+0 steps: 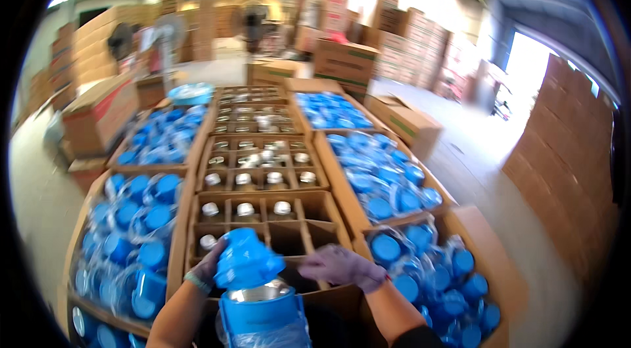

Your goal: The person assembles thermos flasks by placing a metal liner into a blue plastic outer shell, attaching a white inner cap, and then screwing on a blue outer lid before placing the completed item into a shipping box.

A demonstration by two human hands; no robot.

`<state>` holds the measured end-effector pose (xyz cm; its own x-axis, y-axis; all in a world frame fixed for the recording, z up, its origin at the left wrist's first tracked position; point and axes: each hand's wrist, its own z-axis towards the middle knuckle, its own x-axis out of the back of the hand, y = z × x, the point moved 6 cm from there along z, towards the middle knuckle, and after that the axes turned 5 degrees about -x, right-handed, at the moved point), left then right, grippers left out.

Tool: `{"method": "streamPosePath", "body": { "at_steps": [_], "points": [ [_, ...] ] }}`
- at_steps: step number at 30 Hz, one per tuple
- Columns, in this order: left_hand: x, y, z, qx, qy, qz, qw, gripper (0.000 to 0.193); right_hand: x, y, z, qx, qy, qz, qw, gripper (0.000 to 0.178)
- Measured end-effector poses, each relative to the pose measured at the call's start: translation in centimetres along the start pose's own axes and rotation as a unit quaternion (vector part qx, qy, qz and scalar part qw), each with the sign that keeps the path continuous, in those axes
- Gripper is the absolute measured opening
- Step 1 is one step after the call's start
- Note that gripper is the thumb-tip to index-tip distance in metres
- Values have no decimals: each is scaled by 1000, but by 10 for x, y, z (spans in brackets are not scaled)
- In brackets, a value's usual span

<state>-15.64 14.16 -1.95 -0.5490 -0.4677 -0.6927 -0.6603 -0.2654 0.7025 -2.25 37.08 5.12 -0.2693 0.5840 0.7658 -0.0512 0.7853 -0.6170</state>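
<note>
Along the near side of the divided carton [322, 207] is a blue jug [259, 314]; above that side tilts its blue lid [248, 260], just right of the left hand [210, 265] gripping it. Over the carton's near-right compartments, the right hand [340, 264] reaches, fingers loosely extended, empty.

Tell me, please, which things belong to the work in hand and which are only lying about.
Work in hand: blue cup-like piece, held in the left hand; blue container with silver rim, below it; divided carton of silver-capped bottles; probably the wrapped blue pieces.

Lying about, apparently: standing fan; tall carton stack, right.
</note>
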Motion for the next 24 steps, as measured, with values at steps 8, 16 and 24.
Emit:
{"method": "streamPosePath", "body": {
  "at_steps": [8,16,24],
  "points": [
    [33,0,-19,-97,-77,277,953,68,-16,-106,75,173,161,136,962,37],
    [-32,15,-56,-72,-3,264,962,83,-39,-78,70,160,167,291,928,45],
    [-24,19,-78,-70,157,552,816,82,-77,-65,76,120,68,510,849,65]
  ]
}}
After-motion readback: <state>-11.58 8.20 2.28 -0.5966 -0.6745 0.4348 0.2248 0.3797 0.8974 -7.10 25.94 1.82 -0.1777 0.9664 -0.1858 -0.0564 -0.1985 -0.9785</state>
